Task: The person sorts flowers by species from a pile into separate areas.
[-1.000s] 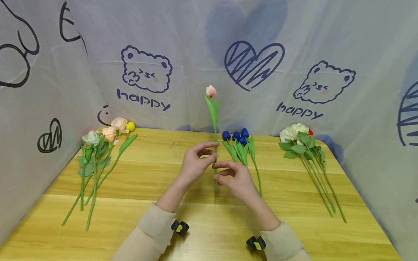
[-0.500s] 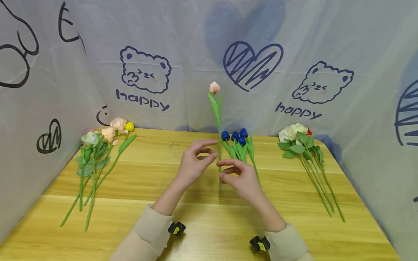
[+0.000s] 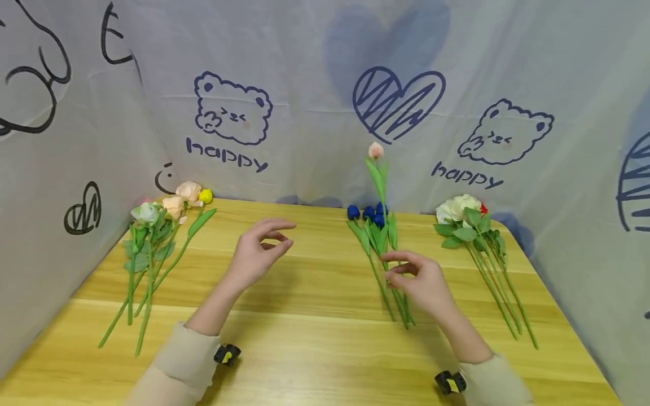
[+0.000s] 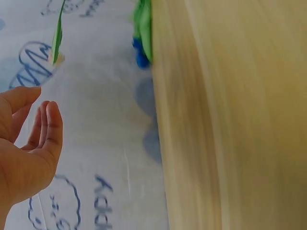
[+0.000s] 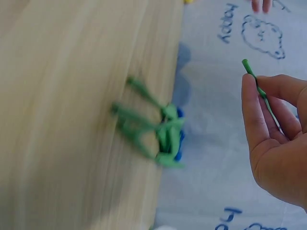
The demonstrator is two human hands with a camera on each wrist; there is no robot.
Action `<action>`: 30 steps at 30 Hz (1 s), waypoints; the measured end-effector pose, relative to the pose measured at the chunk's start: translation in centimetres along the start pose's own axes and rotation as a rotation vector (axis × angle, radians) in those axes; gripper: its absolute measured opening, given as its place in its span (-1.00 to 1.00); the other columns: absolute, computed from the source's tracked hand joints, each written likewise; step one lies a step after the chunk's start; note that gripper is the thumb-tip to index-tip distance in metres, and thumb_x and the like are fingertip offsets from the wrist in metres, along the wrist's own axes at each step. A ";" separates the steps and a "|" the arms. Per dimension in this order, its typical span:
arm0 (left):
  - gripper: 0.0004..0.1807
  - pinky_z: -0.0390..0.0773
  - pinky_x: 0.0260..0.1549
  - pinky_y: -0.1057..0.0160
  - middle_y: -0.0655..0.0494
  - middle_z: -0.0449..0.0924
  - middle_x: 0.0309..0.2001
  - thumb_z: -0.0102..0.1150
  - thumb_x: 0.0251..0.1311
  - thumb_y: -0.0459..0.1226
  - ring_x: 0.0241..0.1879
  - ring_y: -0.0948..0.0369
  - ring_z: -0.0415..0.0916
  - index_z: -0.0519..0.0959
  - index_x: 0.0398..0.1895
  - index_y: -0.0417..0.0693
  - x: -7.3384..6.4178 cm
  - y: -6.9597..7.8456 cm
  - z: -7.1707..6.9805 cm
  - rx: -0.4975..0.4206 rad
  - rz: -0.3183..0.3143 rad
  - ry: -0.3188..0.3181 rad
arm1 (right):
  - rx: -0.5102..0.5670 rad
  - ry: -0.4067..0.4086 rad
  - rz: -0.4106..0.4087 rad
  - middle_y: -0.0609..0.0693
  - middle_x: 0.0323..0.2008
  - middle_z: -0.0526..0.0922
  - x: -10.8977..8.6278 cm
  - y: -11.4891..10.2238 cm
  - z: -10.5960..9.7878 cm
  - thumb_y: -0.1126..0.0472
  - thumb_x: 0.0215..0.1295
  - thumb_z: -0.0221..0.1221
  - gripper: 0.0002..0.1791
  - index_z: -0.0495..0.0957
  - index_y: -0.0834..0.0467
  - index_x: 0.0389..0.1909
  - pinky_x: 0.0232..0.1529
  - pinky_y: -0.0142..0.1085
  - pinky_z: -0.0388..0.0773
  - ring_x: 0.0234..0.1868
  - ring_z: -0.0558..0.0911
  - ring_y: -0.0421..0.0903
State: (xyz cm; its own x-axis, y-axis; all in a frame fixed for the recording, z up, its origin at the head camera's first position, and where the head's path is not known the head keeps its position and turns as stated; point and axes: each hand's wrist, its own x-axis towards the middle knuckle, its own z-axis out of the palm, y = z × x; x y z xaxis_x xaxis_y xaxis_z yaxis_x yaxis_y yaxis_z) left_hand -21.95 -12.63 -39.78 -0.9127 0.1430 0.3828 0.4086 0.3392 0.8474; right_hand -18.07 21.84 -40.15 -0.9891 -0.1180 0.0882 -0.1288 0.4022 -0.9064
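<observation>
My right hand (image 3: pixel 418 282) pinches the green stem of a pink artificial tulip (image 3: pixel 376 150) between thumb and fingers. The flower stands upright, head up, and overlaps several blue tulips (image 3: pixel 353 212) lying on the table behind it. In the right wrist view the lower end of the pinched stem (image 5: pixel 246 64) pokes out past the fingertips. My left hand (image 3: pixel 261 251) hangs over the middle of the table, fingers loosely bent with nothing in them. The left wrist view shows a gap between that thumb and the fingers (image 4: pixel 55 124).
At the left of the wooden table (image 3: pixel 304 349) lies a bunch of peach roses (image 3: pixel 189 192), a pale green bloom (image 3: pixel 146 213) and a yellow bud (image 3: pixel 205 195). White roses (image 3: pixel 459 208) with a red flower lie at the right. A printed cloth (image 3: pixel 304 113) walls the back and sides.
The pink tulip has moved right in my right hand, from the table's middle to over the blue tulips. My left hand has let go of the stem side and moved left.
</observation>
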 end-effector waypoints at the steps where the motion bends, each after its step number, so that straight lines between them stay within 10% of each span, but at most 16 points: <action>1: -0.63 0.71 -0.11 0.09 -0.03 0.58 0.19 0.34 0.34 -0.42 -0.03 0.05 0.65 0.69 0.19 -0.06 -0.1 -0.3 -0.8 0.029 -0.009 0.000 | -0.016 -0.002 0.009 0.23 0.03 0.72 -0.1 0.3 -0.5 0.42 0.34 0.31 -0.61 0.66 0.20 0.18 -0.16 -0.07 0.75 -0.15 0.75 0.05; 18: -0.69 0.54 -0.37 0.14 -0.15 0.63 0.05 0.38 0.29 -0.41 -0.20 0.06 0.57 0.71 0.09 -0.15 -2.1 -6.1 -14.3 0.510 -0.036 -0.145 | -0.114 -0.156 0.122 0.28 -0.02 0.72 0.3 4.6 -3.2 0.42 0.38 0.26 -0.60 0.58 0.38 0.23 -0.21 -0.16 0.76 -0.16 0.75 0.06; 30: -0.57 0.55 -0.39 0.23 -0.18 0.61 0.05 0.40 0.33 -0.24 -0.13 0.14 0.51 0.65 0.22 -0.19 -3.0 -9.6 -20.2 0.467 -0.205 -0.314 | -0.181 -0.191 0.121 0.21 -0.09 0.74 0.7 5.3 -2.4 0.48 0.25 0.26 -0.60 0.62 0.39 0.14 -0.30 -0.22 0.74 -0.27 0.74 -0.03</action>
State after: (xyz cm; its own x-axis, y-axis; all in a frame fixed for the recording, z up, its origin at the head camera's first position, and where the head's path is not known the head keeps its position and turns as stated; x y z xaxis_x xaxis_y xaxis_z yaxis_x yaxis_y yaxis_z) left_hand -22.95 -35.07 -41.67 -0.9603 0.2759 0.0413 0.2422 0.7512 0.6140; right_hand -19.60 26.11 -43.89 -0.9688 -0.2216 -0.1107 -0.0389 0.5775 -0.8155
